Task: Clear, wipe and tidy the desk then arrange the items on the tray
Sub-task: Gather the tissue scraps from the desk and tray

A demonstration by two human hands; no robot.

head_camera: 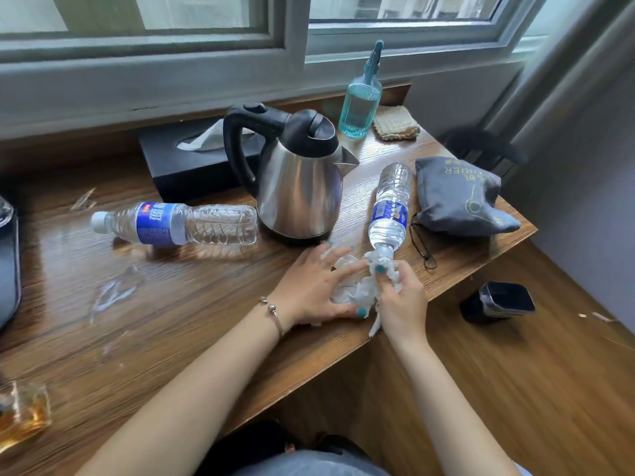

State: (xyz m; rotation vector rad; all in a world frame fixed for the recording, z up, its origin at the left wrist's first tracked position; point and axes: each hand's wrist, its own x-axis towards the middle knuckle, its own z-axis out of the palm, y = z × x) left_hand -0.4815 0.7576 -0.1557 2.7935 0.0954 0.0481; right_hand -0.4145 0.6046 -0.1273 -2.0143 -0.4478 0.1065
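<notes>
Item logged: crumpled tissue [357,286] at the surface's [171,304] near edge, pinched in my right hand [400,300] and pressed by my flat, open left hand [316,286], seemingly gathered for disposal; kettle [299,187] and two toppled bottles just behind.

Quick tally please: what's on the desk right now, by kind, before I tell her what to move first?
Water bottles: 2, lying down
Kettle: 1
Tissue box: 1
Spray bottle: 1
Cloth: 1
Grey pouch: 1
Crumpled tissue: 1 wad, under both hands
Total: 8. Items cut off at the left edge not counted.
</notes>
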